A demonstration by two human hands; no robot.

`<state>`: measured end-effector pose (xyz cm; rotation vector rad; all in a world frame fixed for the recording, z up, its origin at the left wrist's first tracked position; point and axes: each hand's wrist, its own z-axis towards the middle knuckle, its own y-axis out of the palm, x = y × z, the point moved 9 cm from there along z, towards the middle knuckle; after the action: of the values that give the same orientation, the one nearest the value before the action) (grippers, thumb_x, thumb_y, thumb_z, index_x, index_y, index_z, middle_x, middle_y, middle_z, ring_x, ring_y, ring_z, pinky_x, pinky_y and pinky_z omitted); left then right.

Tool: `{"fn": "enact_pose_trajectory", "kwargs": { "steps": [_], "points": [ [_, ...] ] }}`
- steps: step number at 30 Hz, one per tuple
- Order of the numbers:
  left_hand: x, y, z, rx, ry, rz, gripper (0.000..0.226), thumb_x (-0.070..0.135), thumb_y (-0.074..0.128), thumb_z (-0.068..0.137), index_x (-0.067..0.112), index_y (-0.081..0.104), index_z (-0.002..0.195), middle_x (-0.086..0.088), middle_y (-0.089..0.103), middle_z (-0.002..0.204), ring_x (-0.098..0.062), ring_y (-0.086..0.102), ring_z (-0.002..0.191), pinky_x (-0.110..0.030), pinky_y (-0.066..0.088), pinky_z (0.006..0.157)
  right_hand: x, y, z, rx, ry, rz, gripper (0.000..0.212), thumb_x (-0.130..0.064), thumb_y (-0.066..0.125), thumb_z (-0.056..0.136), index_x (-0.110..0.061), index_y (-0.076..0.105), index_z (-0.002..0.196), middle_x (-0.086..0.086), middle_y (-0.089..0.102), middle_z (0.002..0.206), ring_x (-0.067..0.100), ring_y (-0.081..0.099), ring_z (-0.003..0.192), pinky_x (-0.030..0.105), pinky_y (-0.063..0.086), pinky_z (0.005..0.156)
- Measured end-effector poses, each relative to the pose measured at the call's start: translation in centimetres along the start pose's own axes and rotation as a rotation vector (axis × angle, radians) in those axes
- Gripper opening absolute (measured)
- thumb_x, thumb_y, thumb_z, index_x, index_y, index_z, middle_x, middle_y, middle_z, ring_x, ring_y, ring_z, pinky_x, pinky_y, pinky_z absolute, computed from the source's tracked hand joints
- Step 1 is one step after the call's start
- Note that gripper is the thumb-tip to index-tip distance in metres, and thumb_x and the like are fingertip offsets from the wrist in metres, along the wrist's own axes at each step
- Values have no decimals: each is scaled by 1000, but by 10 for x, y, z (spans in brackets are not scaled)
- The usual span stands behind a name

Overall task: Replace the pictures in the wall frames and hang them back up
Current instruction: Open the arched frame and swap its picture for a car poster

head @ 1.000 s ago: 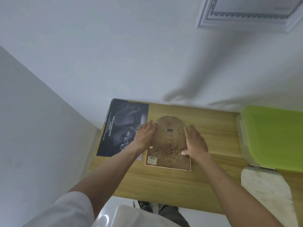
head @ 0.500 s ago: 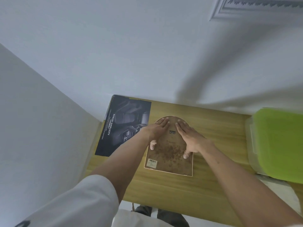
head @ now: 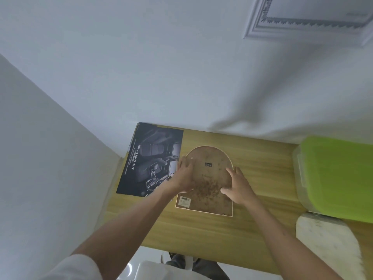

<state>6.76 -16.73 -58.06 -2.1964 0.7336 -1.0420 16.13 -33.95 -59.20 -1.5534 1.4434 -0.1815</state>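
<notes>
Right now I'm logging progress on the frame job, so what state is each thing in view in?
arched frame: face down on the table, brown backing up, hanger showing
left hand: gripping the frame's left edge
right hand: gripping the frame's right edge
dark poster: lying flat on the table, printed side up
green-lidded box: lid on
white arched board: lying flat
white wall frame: hanging on the wall
</notes>
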Motion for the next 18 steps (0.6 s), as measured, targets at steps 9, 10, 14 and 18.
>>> {"fn": "enact_pose_trajectory", "kwargs": {
  "steps": [9, 10, 14, 18],
  "points": [
    [-12, -32, -16, 233, -105, -608, 72, -7, 59, 77, 20, 43, 143, 4, 60, 116, -15, 63, 89, -34, 61, 69, 26, -13, -27, 283, 305, 775, 52, -3, 71, 79, -14, 61, 130, 0, 66, 129, 18, 63, 107, 31, 47, 93],
    [-17, -32, -19, 255, -129, -673, 75, -7, 62, 77, 18, 41, 145, 7, 58, 120, -12, 63, 90, -26, 59, 65, 31, -14, -30, 319, 326, 803, 54, -4, 73, 80, -14, 60, 131, 0, 66, 129, 19, 63, 109, 32, 47, 94],
    [-29, -36, -36, 353, -223, -803, 73, 12, 79, 75, 10, 49, 141, 0, 60, 127, -19, 62, 110, -29, 50, 90, 34, -28, -46, 438, 351, 869, 27, -10, 78, 76, -27, 73, 98, -4, 73, 110, 18, 69, 95, 33, 54, 86],
    [-26, -43, -48, 306, -171, -958, 30, 13, 81, 74, 15, 76, 103, 6, 74, 102, -17, 71, 92, -35, 54, 94, 15, -47, -56, 491, 293, 920, 30, -16, 82, 72, -32, 77, 97, -11, 75, 97, 17, 73, 90, 39, 59, 87]
  ]
}}
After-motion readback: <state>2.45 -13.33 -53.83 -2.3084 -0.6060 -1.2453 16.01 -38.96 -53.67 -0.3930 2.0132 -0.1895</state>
